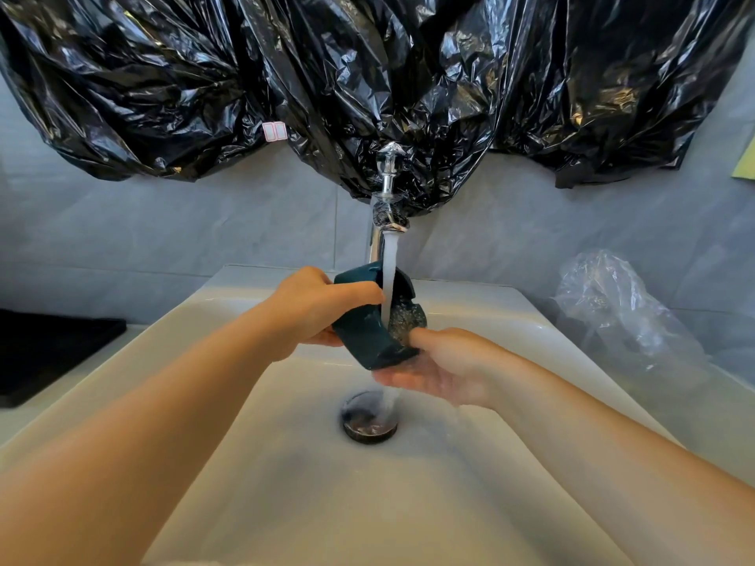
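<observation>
A dark teal plastic holder [369, 332] sits tilted under the running water of a chrome tap [386, 214], over a white sink [286, 484]. My left hand [310, 308] grips the holder from the left, thumb across its top edge. My right hand [445, 369] lies below and to the right of it, palm up with fingers stretched out under its lower end; the thumb touches its right rim. Water splashes inside the holder and runs down off my right hand to the drain [369, 418].
Black plastic sheeting [367, 75] hangs over the wall above the tap. A crumpled clear plastic bag [613, 308] lies on the counter at the right. A flat black object [49, 349] lies on the counter at the left.
</observation>
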The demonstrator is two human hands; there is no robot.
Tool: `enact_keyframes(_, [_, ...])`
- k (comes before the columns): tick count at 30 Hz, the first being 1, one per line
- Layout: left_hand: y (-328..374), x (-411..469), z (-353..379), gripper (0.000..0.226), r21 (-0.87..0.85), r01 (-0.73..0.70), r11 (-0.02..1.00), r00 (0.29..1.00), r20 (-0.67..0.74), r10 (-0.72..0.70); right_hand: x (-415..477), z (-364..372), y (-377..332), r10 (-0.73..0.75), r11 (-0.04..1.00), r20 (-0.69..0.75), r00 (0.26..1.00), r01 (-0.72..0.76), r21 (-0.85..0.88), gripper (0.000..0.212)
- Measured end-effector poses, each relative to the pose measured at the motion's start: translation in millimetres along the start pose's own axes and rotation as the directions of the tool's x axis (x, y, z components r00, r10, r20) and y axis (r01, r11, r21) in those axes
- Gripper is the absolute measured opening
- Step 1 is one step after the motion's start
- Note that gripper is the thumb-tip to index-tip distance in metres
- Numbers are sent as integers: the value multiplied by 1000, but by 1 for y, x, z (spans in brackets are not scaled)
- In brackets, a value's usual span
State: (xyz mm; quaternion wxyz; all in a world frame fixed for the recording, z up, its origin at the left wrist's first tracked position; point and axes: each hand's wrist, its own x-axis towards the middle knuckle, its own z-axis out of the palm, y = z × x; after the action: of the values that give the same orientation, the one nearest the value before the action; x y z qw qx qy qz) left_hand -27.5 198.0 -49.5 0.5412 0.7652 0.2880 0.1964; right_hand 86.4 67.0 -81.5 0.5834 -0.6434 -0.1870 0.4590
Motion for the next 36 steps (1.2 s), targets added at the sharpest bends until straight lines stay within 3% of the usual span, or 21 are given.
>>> enact_keyframes(3, [0, -2, 1, 32, 30, -37, 999, 995, -90, 40, -3, -3, -1, 57, 978, 20, 998, -51, -204, 36])
enact_keyframes(6, [1, -3, 0, 34, 90, -77, 993, 988, -126, 88, 0, -8, -5, -104, 927, -32, 994, 85, -365, 33])
enact_keyframes(9, [1, -4, 2, 47, 145, -85, 986, 987, -123, 103, -1, -7, -5, -206, 929, 30, 978, 206, -306, 24])
enact_keyframes(12, [1, -4, 1, 47, 118, -36, 992, 996, -81, 46, -1, -7, -1, -183, 939, 34, 982, 185, -291, 26])
enact_keyframes(15, [2, -4, -1, 47, 28, 62, 998, 998, 17, -62, -1, -6, -3, -155, 959, -63, 986, 135, -249, 27])
enact_keyframes(20, [0, -6, 4, 13, -150, 218, 964, 975, 68, -209, -10, -6, -13, -123, 923, -204, 971, 37, -382, 32])
enact_keyframes(22, [-2, -9, 2, 13, -199, 282, 939, 959, 104, -266, -15, -6, -16, -47, 930, -170, 984, -19, -367, 34])
enact_keyframes(26, [-4, -12, 2, 17, -208, 358, 910, 929, 173, -326, -19, -4, -16, -52, 977, -50, 997, 41, -208, 32])
enact_keyframes(29, [-3, -9, 4, 23, -130, 284, 950, 950, 176, -260, -17, -2, -13, -64, 992, -63, 996, 57, -117, 25])
enact_keyframes(31, [-2, -5, 2, 35, 53, 148, 988, 981, 116, -153, -15, -4, -12, -91, 990, -122, 988, 77, -115, 18])
enact_keyframes(34, [1, -4, -8, 42, 406, -152, 901, 987, 5, 164, -11, -8, -12, -144, 971, -230, 963, 92, -222, 19])
enact_keyframes(36, [6, -10, -11, 29, 438, -277, 855, 959, 78, 271, -8, -11, -11, -181, 954, -289, 940, 97, -285, 21])
